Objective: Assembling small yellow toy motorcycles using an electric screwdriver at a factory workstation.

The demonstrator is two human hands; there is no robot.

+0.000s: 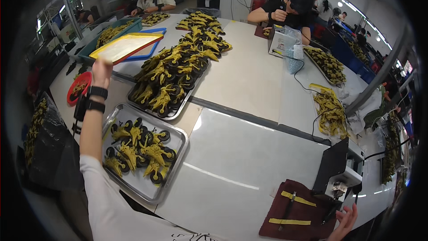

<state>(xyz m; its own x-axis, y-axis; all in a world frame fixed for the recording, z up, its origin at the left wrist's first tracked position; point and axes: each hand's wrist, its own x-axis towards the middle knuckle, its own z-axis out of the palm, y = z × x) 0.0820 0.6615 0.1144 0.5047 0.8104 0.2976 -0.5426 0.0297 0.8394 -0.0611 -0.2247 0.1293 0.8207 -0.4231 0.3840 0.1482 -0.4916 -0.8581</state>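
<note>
My left hand [103, 72] reaches out at the far left, its fingers closed on the near corner of a shallow tray [122, 47] with a yellow rim and a red edge. The tray tilts above a blue tray [154, 54]. My right hand [346, 222] is at the lower right with its fingers apart, and I see nothing in it. Beside it are a dark red cloth [272, 228] with yellow tape strips and a small black and grey machine [332, 169]. Below my left forearm, a metal tray [176, 169] holds several yellow and black toy motorcycles [154, 151].
Another metal tray [180, 111] is heaped with toy motorcycles [165, 78]. A red bowl [70, 93] and a green bin [89, 47] of yellow parts stand at the left. Across the table, a person [294, 15] works by a grey box [276, 40]. Cables and yellow parts [330, 111] lie right.
</note>
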